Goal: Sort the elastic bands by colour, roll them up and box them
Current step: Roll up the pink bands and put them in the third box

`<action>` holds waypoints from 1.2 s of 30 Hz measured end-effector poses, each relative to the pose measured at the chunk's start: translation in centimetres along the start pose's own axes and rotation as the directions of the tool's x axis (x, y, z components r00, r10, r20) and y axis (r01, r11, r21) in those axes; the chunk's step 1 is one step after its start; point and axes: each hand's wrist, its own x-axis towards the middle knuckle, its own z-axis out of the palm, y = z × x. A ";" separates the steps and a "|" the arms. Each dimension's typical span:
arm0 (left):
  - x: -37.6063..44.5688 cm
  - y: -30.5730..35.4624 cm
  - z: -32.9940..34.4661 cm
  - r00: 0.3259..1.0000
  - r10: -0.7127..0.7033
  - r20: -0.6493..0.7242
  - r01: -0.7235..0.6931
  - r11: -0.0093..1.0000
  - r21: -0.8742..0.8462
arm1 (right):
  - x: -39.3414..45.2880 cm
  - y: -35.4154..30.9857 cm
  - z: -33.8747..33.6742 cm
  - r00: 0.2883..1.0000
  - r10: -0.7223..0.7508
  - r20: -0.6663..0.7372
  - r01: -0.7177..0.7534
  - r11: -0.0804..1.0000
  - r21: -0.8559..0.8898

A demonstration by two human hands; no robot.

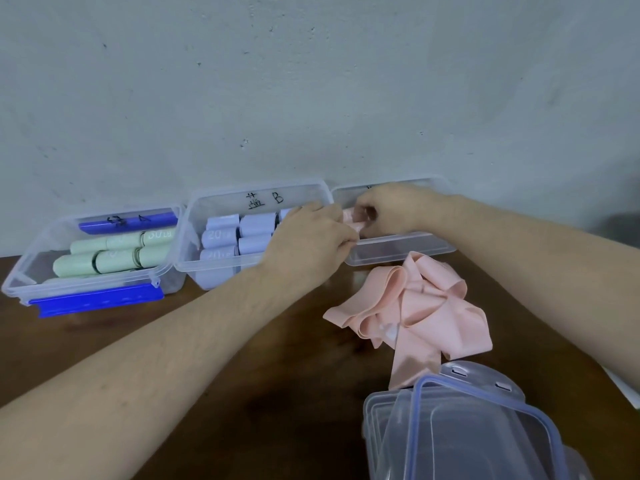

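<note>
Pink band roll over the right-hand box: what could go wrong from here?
1. Both the left hand and right hand pinch the pink roll above the right-hand box; it may unroll on release, since nothing visible ties it.
2. The left forearm lies across the blue-band box; pulling back could nudge it.
3. The loose pink bands lie in a tangle, one tail tucked under the stacked lids; pulling a band free could drag the lids.

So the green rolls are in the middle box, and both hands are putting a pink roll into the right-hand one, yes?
Not quite. The head view shows the green rolls in the left box; the middle box holds lavender rolls. Both the left hand and right hand do hold the pink roll over the right-hand box.
</note>
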 end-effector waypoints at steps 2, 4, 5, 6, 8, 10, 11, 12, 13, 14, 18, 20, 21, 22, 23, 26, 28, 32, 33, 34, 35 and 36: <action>0.0 0.0 -0.2 1.000 0.000 0.014 0.000 1.000 0.004 | 0.2 0.1 0.0 1.000 0.006 -0.009 -0.006 1.000 -0.002; 0.0 0.1 -0.4 0.999 0.002 0.036 -0.002 1.000 0.005 | 0.2 0.1 -0.1 1.000 0.018 -0.016 -0.018 1.000 0.005; 0.0 0.1 -0.4 0.999 0.004 0.045 -0.004 1.000 0.004 | 0.1 0.1 0.0 1.000 0.021 -0.020 -0.021 1.000 0.010; -0.1 0.2 -0.5 0.999 0.006 0.047 -0.006 1.000 0.003 | 0.1 0.1 0.0 1.000 0.022 -0.021 -0.022 1.000 0.010; 0.0 0.3 -0.5 0.999 0.003 0.050 -0.003 1.000 -0.006 | -0.1 0.1 0.0 0.999 0.022 -0.028 -0.021 0.999 0.028; -0.1 0.4 -0.6 0.998 -0.010 0.066 0.012 1.000 -0.021 | -0.4 0.1 -0.1 0.999 0.032 -0.044 -0.029 0.998 0.063; -0.2 0.5 -0.7 0.998 -0.014 0.063 0.015 1.000 -0.026 | -0.5 0.2 -0.3 0.998 0.040 -0.051 -0.036 0.996 0.077; -0.2 0.5 -0.7 0.998 -0.014 0.055 0.016 0.999 -0.029 | -0.7 0.2 -0.4 0.998 0.047 -0.052 -0.042 0.995 0.085; -0.3 0.5 -0.7 0.999 -0.014 0.039 0.015 0.999 -0.033 | -0.9 0.3 -0.5 0.997 0.047 -0.056 -0.041 0.995 0.091; -0.5 0.5 -0.8 1.000 -0.013 0.017 0.014 0.999 -0.039 | -1.1 0.3 -0.6 0.997 0.049 -0.056 -0.043 0.994 0.099; -1.9 1.2 -1.3 0.992 -0.011 -0.126 -0.004 0.993 -0.120 | -2.5 0.3 -1.4 0.990 0.067 -0.126 -0.046 0.986 0.163; -3.4 2.2 -1.7 0.992 -0.030 -0.124 0.004 0.978 -0.210 | -3.9 0.1 -1.9 0.978 0.086 -0.192 -0.047 0.978 0.203; -4.3 2.7 -1.9 0.996 -0.041 -0.076 0.021 0.968 -0.251 | -4.8 -0.1 -2.1 0.969 0.099 -0.227 -0.046 0.973 0.227; -5.2 3.1 -1.9 0.999 -0.049 -0.003 0.046 0.959 -0.279 | -5.7 -0.3 -2.3 0.960 0.109 -0.259 -0.043 0.968 0.247; -6.1 3.3 -1.9 0.996 -0.054 0.077 0.074 0.957 -0.281 | -6.7 -0.5 -2.4 0.951 0.112 -0.289 -0.036 0.966 0.257; -8.0 3.1 -1.1 0.957 -0.082 0.277 0.148 0.963 -0.227 | -9.6 -1.1 -2.4 0.938 0.069 -0.341 0.016 0.971 0.240; -8.7 3.0 -0.7 0.936 -0.118 0.332 0.201 0.953 -0.226 | -11.1 -1.5 -2.2 0.940 -0.006 -0.340 0.074 0.979 0.188; -9.3 3.7 -0.9 0.941 -0.184 0.283 0.244 0.950 -0.195 | -13.0 -3.3 -1.9 0.966 -0.091 -0.243 0.123 0.985 0.120; -9.4 3.9 -1.3 0.942 -0.206 0.264 0.262 0.944 -0.199 | -13.3 -3.9 -1.8 0.969 -0.107 -0.223 0.136 0.984 0.115; -9.6 4.0 -1.7 0.941 -0.228 0.250 0.281 0.938 -0.202 | -13.6 -4.6 -1.9 0.971 -0.121 -0.207 0.148 0.982 0.117; -9.9 4.0 -2.1 0.939 -0.247 0.240 0.298 0.932 -0.208 | -13.9 -5.3 -1.9 0.972 -0.137 -0.191 0.162 0.979 0.125; -10.3 4.1 -2.6 0.936 -0.263 0.233 0.313 0.925 -0.213 | -14.2 -6.0 -1.9 0.974 -0.151 -0.169 0.174 0.976 0.133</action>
